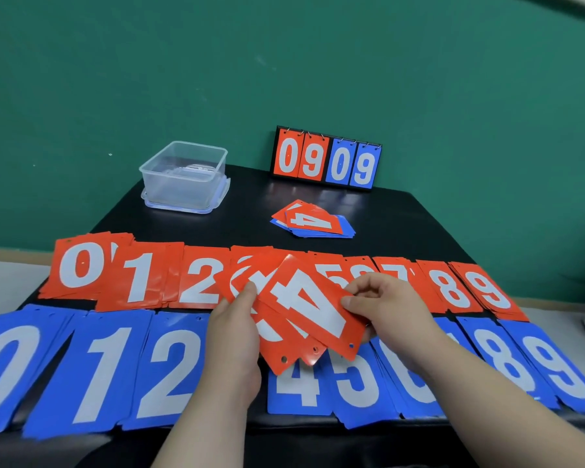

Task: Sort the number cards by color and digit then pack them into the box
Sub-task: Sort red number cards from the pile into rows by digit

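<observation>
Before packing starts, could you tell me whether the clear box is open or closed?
Open: the box has a bare top rim, and its lid seems to lie underneath it.

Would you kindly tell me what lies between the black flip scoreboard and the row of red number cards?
A small loose pile of red and blue cards, red 4 on top, seen in the head view.

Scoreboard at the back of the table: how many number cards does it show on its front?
4, in one row, left to right: red 0 card, red 9 card, blue 0 card, blue 9 card. Others may hang hidden behind them.
</observation>
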